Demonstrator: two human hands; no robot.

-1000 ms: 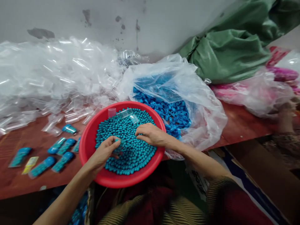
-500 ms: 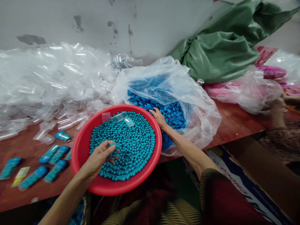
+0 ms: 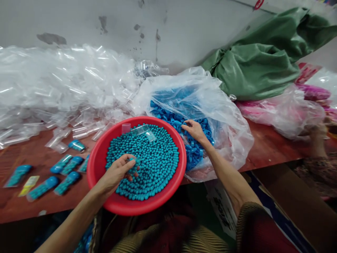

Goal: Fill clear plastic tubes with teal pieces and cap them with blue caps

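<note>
Over the red basin (image 3: 95, 177) my left hand (image 3: 119, 170) is closed round a small clear plastic tube (image 3: 133, 166) with turquoise beads in it. Loose turquoise beads (image 3: 155, 165) fill much of the basin, and a few clear tubes (image 3: 150, 135) lie on top of them. Right of the basin, my right hand (image 3: 195, 130) pinches a blue plastic cap (image 3: 179, 124) above a heap of blue caps (image 3: 193, 154). That heap sits in an open clear plastic bag (image 3: 234, 140).
Filled, blue-capped tubes (image 3: 43, 188) and a yellow label (image 3: 28, 185) lie on the red table (image 3: 15, 211). A large pile of clear tubes (image 3: 58, 84) stands behind. Green sacking (image 3: 258, 66) and a bag of pink items (image 3: 279, 109) are right, near another person's hand (image 3: 317, 137).
My right hand has lifted and drawn back to the right from the caps, its fingertips now together. My left hand stays over the beads. The whole view has shifted slightly.
</note>
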